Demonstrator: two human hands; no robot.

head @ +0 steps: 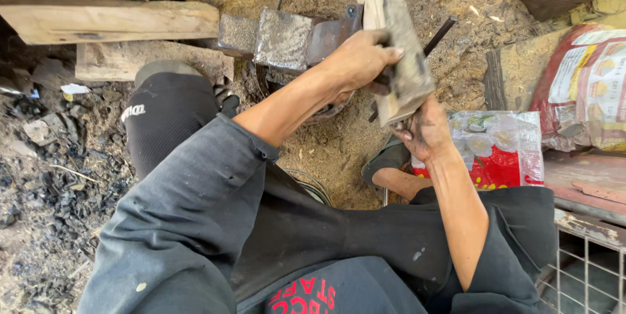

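Observation:
A rough wooden board (391,20) stands on end over the sawdust floor, tilted slightly toward me. My left hand (358,59) wraps around its left side near the lower end, over a dark metal part. Below it, my right hand (427,133), blackened with soot, grips the bottom end of the board. A thin dark metal rod (438,35) pokes out to the right behind the board. A steel block (282,39) with a rusty metal piece lies just left of the board.
Wooden planks (111,20) lie at the upper left. Charcoal and ash (45,177) cover the ground at left. Printed plastic sacks (508,151) sit at right beside a rusty metal cage (587,262). My knees and dark clothing fill the foreground.

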